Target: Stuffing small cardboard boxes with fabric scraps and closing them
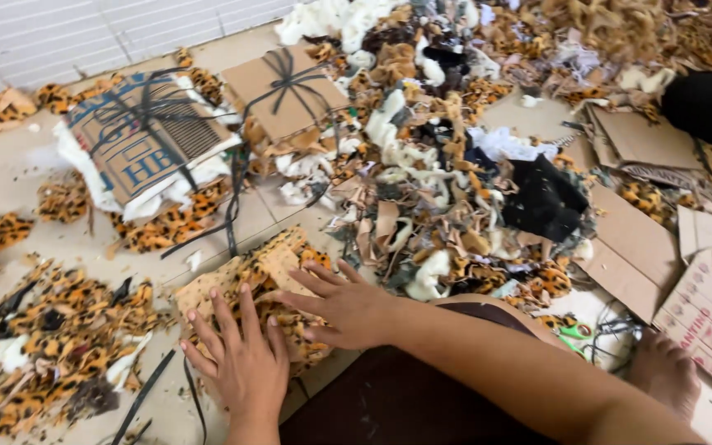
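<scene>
**A:** Where's the stack?

**B:** Leopard-print fabric stack [261,288] is on the floor [84,239], near its front edge, just ahead of my knees. Both hands are flat on it. Left hand [245,363] is on the near side, right hand [348,309] on the right side. All fingers are spread open, gripping nothing, just pressing.

**A:** Pose?

**B:** Palms down, wrists low. The right forearm comes in from the right across my lap; the left comes straight up from below.

**A:** Tips for squaring it?

**B:** My call: keep the pressure even, press from the centre outward and line up the edges before lifting anything. The scrap pile [447,181] sits just beside it, so loose bits could slip in. Tied cardboard bundle [146,136] lies well apart, toward the far left corner.
</scene>
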